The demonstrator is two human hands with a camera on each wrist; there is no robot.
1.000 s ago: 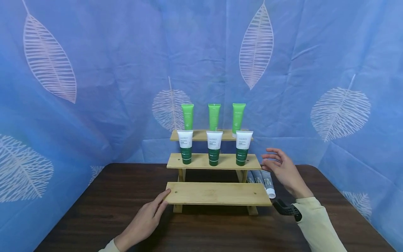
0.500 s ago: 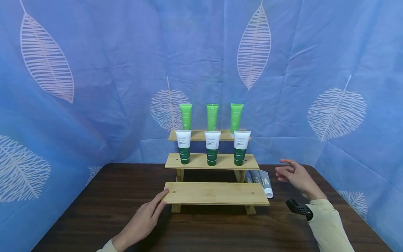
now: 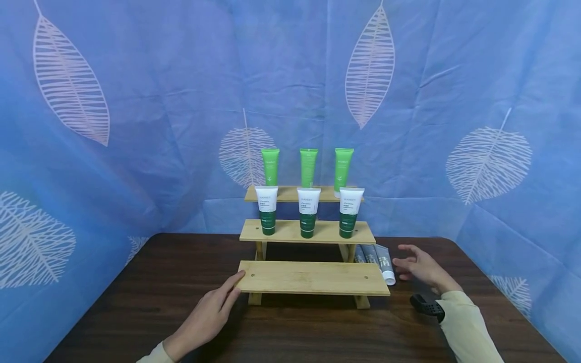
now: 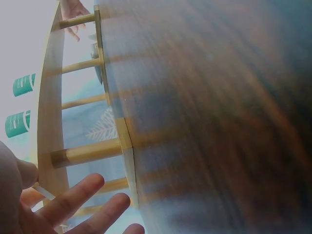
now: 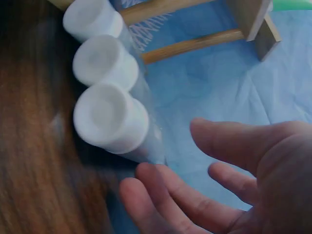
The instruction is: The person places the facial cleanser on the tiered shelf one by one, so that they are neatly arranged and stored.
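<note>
Touching stand (image 3: 313, 277), L hand (image 3: 204, 313) splayed; R hand (image 3: 425, 268) ditto nr gry tubes (image 3: 383, 258); 3 caps (image 5: 103, 113) R cam only.

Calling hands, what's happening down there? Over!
Left hand touching bottom shelf, left end. Right hand empty, beside gray tubes. Nothing seen in between.

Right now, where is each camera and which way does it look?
On head: looking forward and down at the tiered wooden stand; shows left hand, right hand.
On left wrist: looking along the stand; shows left hand, distant right hand.
On right wrist: looking at three white-capped squeeze tubes; shows right hand.
Head and right wrist share the tubes.
</note>
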